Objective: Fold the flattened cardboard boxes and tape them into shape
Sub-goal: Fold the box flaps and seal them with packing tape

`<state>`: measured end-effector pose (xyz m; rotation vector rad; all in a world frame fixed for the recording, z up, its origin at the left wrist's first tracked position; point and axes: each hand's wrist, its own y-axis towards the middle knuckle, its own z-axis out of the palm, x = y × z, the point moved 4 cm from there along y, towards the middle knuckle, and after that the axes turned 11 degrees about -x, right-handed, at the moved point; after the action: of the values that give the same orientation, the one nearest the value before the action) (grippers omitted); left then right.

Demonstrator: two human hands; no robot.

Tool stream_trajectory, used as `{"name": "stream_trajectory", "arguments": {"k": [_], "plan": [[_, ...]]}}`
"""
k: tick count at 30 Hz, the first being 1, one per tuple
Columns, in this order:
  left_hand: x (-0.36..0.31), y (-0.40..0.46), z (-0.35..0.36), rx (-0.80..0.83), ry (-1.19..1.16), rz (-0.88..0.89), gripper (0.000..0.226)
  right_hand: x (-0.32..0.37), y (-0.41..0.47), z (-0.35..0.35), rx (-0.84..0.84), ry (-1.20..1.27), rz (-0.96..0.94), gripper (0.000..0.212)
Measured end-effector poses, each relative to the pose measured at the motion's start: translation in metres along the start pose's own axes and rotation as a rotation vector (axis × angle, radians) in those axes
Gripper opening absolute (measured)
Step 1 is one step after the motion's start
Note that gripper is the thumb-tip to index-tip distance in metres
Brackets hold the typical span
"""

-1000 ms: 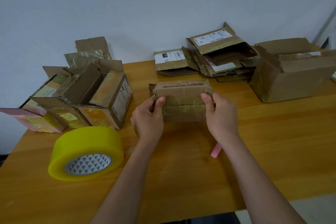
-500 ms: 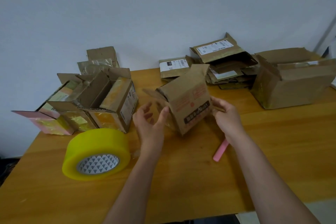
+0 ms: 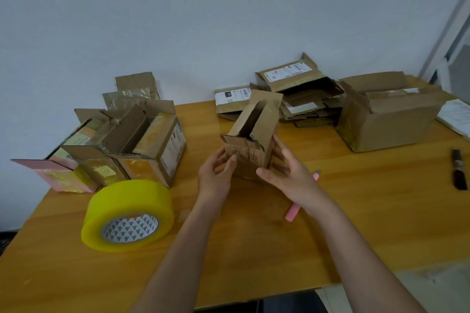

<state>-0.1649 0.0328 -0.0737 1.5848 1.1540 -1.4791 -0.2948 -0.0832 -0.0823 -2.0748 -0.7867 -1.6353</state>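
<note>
Small cardboard box (image 3: 254,134): held upright at table centre, flaps apart on top with a dark gap between them
Left hand (image 3: 216,175): at 9 o'clock of the box, thumb and fingers pinching its near left edge
Right hand (image 3: 287,175): at 3 o'clock of the box, fingers spread, cupping its right side
Yellow tape roll (image 3: 129,213): lying flat at 8 o'clock
Pink cutter (image 3: 295,211): on table (image 3: 381,223), partly under right wrist
Flattened boxes (image 3: 300,94): stacked at 1 o'clock
Folded boxes (image 3: 127,142): grouped at 9 o'clock
Large open box (image 3: 386,114): at 2 o'clock
Dark marker (image 3: 459,173): at 3 o'clock, far edge

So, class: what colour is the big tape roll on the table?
Yellow tape roll, patterned grey-and-white core; head view.
</note>
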Motion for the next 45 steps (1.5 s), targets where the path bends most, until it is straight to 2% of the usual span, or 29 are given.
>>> {"name": "stream_trajectory", "arguments": {"k": [4,8,12,17,19,23,28,32,34,36,38,41,45], "plan": [[-0.001,-0.005,-0.001,0.002,0.025,0.026,0.037,0.004,0.003,0.004,-0.103,-0.058,-0.096,0.085],[-0.004,-0.004,-0.005,-0.052,0.031,0.077,0.017,0.008,0.009,0.008,-0.137,-0.088,-0.161,0.074],[-0.022,-0.001,-0.012,-0.134,0.049,0.184,0.015,0.022,0.020,0.011,-0.110,-0.039,-0.195,0.070],[-0.078,0.026,-0.017,-0.207,0.136,0.329,0.017,0.063,0.065,0.015,-0.168,-0.071,-0.298,0.060],[-0.093,0.046,-0.016,-0.241,0.174,0.329,0.017,0.076,0.089,0.023,-0.157,-0.096,-0.328,0.059],[-0.099,0.078,-0.008,-0.319,0.149,0.224,0.015,0.083,0.134,0.049,-0.079,-0.097,-0.314,0.056],[-0.089,0.115,0.007,-0.418,0.102,0.101,0.032,0.073,0.183,0.081,-0.025,-0.107,-0.330,0.050],[-0.082,0.146,0.021,-0.430,0.075,0.054,0.040,0.063,0.214,0.101,-0.001,-0.115,-0.286,0.054],[-0.077,0.165,0.027,-0.419,0.110,0.037,0.057,0.056,0.227,0.110,0.018,-0.154,-0.282,0.060],[-0.073,0.178,0.029,-0.403,0.182,-0.003,0.085,0.051,0.234,0.114,0.047,-0.207,-0.299,0.063],[-0.070,0.179,0.031,-0.392,0.248,-0.019,0.096,0.050,0.236,0.111,-0.006,-0.347,-0.412,0.065],[-0.066,0.167,0.039,-0.419,0.351,0.040,0.102,0.046,0.234,0.094,-0.163,-0.687,-0.552,0.075],[-0.052,0.146,0.057,-0.464,0.565,0.138,0.099,0.026,0.238,0.076,-0.133,-0.960,-0.547,0.090]]}}
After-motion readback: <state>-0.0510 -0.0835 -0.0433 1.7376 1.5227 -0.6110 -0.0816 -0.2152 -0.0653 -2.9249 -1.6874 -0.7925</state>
